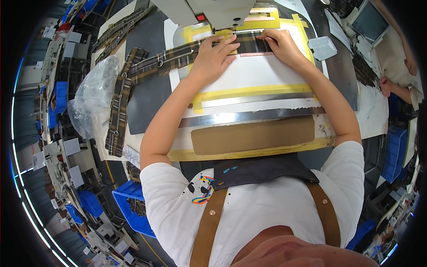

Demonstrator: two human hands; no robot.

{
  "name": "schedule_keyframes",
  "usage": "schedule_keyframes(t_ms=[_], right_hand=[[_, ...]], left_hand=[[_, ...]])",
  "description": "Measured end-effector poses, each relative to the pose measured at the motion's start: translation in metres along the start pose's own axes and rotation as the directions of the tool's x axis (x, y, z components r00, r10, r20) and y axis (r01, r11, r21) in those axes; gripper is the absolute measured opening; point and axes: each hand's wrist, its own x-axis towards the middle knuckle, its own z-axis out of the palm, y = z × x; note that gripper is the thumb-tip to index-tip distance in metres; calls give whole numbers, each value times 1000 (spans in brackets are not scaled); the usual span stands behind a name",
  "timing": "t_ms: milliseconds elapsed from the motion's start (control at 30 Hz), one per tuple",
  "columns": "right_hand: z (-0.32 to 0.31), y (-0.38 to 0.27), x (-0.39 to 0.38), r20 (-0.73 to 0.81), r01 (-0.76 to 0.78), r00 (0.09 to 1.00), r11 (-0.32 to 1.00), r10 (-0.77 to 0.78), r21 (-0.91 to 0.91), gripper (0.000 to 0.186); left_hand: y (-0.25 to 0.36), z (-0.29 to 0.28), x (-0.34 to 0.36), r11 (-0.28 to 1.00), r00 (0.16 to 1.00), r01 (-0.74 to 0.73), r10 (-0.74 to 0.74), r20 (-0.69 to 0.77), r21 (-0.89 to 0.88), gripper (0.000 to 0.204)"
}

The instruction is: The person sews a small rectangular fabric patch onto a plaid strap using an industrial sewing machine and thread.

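Note:
Under the head of a sewing machine (pixel 213 12) lies a plaid fabric piece (pixel 250 43) in dark green, brown and tan. My left hand (pixel 215 58) rests on it with its fingers spread flat, just in front of the needle area. At the fabric's right end, my right hand (pixel 281 44) pinches the edge between thumb and curled fingers. A long plaid strap (pixel 171 60) with metal rings runs left from beneath my left hand and hangs down over the table's left side. The needle itself is hidden.
Yellow tape (pixel 253 92) borders a white work sheet, with a metal strip (pixel 253 116) and a brown pad (pixel 253 135) nearer me. Clear plastic bag (pixel 95 95) lies left. A blue crate (pixel 131 209) stands below. At right are a monitor (pixel 368 22) and another person's hand (pixel 386 86).

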Motion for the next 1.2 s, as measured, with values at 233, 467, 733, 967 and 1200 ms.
schedule_keyframes(t_ms=[233,467,733,967,1200], right_hand=[[0,-1,-3,26,13,1000,992,-10,-127,17],[-1,4,-6,-37,105,993,974,-114,-203,16],[-17,2,-5,100,-273,959,960,266,65,32],[-17,-8,-1,98,-187,978,982,183,35,47],[-18,-1,-3,81,-125,989,992,124,6,46]], left_hand=[[-4,1,-3,998,999,-51,51,-13,28,42],[-6,-2,-1,996,997,-71,69,30,59,43],[-4,-3,-1,992,996,-68,62,57,107,46],[-2,-5,0,992,997,-64,59,57,105,46],[1,-6,3,991,996,-73,67,62,113,46]])
